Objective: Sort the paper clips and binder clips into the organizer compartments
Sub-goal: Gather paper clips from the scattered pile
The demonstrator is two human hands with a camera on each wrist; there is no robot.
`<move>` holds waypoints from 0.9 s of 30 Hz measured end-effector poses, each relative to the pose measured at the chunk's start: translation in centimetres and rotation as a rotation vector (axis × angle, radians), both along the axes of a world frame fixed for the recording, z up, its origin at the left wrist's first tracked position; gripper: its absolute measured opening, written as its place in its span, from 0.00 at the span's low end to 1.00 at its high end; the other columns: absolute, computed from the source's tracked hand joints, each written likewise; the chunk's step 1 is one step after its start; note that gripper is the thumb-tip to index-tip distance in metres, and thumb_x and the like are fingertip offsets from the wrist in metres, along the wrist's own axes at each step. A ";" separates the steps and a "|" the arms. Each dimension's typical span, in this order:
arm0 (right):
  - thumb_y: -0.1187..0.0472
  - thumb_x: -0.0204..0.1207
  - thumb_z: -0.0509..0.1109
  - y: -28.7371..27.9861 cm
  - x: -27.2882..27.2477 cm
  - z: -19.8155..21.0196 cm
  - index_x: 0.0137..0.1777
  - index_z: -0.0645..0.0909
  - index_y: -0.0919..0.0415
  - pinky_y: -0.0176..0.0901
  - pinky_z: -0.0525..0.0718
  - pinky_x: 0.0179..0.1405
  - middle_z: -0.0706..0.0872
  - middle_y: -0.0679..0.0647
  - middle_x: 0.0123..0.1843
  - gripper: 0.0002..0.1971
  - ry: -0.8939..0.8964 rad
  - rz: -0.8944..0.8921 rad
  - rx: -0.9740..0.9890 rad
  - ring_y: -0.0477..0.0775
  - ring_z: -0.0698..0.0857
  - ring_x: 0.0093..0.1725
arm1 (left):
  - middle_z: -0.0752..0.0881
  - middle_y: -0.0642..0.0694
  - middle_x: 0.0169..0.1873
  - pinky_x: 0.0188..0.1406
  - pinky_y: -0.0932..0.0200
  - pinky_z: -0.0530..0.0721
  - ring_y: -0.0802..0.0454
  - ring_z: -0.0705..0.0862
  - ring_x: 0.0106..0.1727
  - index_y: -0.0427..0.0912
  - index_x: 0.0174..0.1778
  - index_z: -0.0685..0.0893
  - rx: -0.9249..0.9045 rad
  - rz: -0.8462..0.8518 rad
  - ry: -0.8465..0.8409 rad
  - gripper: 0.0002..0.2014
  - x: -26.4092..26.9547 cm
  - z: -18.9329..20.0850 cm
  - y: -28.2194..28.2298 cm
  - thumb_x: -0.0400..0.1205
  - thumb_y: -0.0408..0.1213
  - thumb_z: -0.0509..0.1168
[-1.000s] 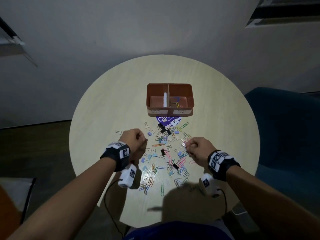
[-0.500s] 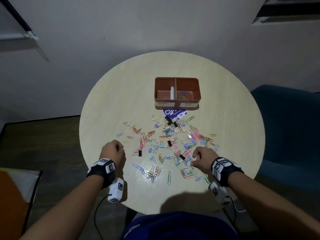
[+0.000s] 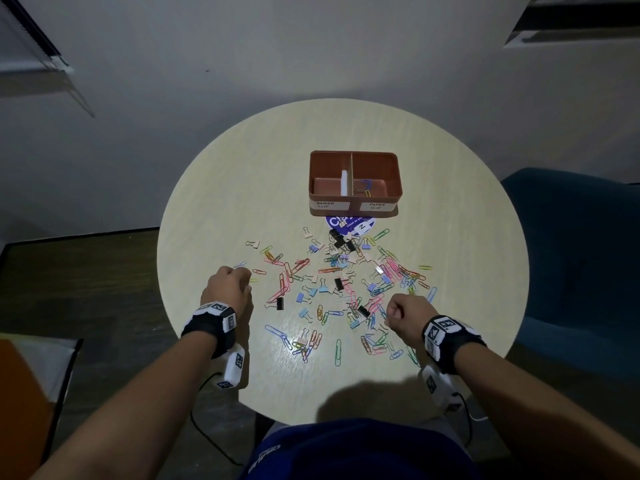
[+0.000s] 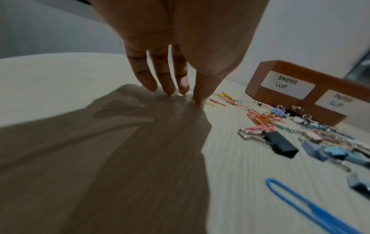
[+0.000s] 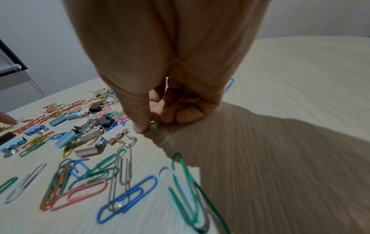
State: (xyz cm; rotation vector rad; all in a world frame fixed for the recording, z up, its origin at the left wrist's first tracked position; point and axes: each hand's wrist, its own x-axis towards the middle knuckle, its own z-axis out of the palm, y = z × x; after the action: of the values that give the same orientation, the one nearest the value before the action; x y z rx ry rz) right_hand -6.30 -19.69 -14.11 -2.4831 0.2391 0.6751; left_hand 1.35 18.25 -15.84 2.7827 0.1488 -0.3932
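Observation:
A brown two-compartment organizer (image 3: 355,199) labelled BINDER CLIP and PAPER CLIP (image 4: 300,82) stands at the table's middle. A few paper clips (image 3: 365,189) lie in its right compartment. Coloured paper clips and binder clips (image 3: 339,285) lie scattered in front of it. My left hand (image 3: 242,278) is at the pile's left edge, its fairly straight fingertips (image 4: 170,91) touching the tabletop beside a small clip. My right hand (image 3: 393,311) is at the pile's near right. Its fingers are curled, and thumb and forefinger pinch a small silver clip (image 5: 153,125) against the table.
A round purple sticker (image 3: 349,225) lies just in front of the organizer. A black binder clip (image 4: 280,145) and a long blue paper clip (image 4: 300,202) lie right of my left hand. The round table (image 3: 242,188) has a blue chair (image 3: 581,258) to its right.
Both hands drew back from the pile's middle toward me. The left went out to the pile's left edge, and the right settled at its near right side.

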 end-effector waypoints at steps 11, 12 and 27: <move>0.66 0.73 0.73 -0.3 0.3 0.1 0.36 0.80 0.57 0.32 0.74 0.27 0.85 0.48 0.34 0.07 0.034 -0.001 0.046 0.35 0.80 0.30 | 0.81 0.36 0.50 0.47 0.45 0.81 0.33 0.81 0.51 0.37 0.51 0.84 0.149 -0.127 -0.001 0.09 0.0 -0.1 -1.4 0.83 0.36 0.60; 0.66 0.73 0.73 -0.3 0.3 0.0 0.36 0.80 0.57 0.32 0.74 0.28 0.85 0.48 0.34 0.07 0.035 -0.004 0.044 0.35 0.80 0.31 | 0.82 0.35 0.49 0.46 0.45 0.80 0.33 0.81 0.50 0.36 0.51 0.83 0.160 -0.153 0.006 0.09 0.0 -0.1 -1.6 0.83 0.36 0.60; 0.64 0.71 0.76 -0.6 0.4 -0.4 0.35 0.79 0.54 0.39 0.80 0.33 0.86 0.50 0.36 0.09 0.036 -0.004 0.038 0.48 0.82 0.34 | 0.86 0.32 0.46 0.38 0.52 0.76 0.33 0.83 0.47 0.36 0.56 0.81 0.044 0.061 0.035 0.09 1.0 1.7 -0.7 0.83 0.31 0.60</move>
State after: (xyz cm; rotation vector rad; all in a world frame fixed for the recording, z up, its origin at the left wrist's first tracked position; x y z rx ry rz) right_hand -5.89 -20.29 -14.55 -2.4350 0.2427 0.7172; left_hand 2.35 17.56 -14.18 2.8073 0.2529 -0.4280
